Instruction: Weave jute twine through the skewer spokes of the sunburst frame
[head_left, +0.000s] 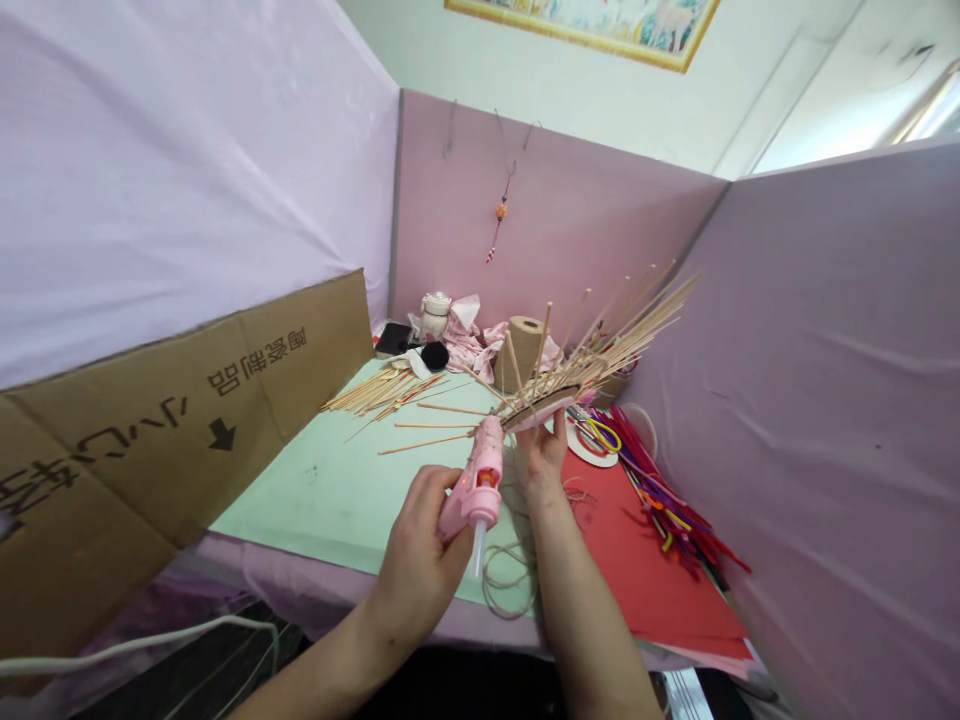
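Observation:
My left hand [424, 540] is wrapped round the handle of a pink glue gun [480, 478]; a clear glue stick sticks out of its rear end. The gun's tip touches or nearly touches the near left edge of a round disc [551, 407]. Thin wooden sticks [619, 345] fan out from the disc, most of them toward the upper right, a few toward the left. From below, my right hand [543, 455] holds the disc, with its fingers partly hidden under it.
Loose sticks [382, 390] lie on the green mat [315, 490]. Behind the disc stands a twine cone [527, 345]. Coloured pipe cleaners [667, 500] and scissors [600, 432] lie at the right, by red paper [645, 570]. A cardboard panel [187, 420] borders the left.

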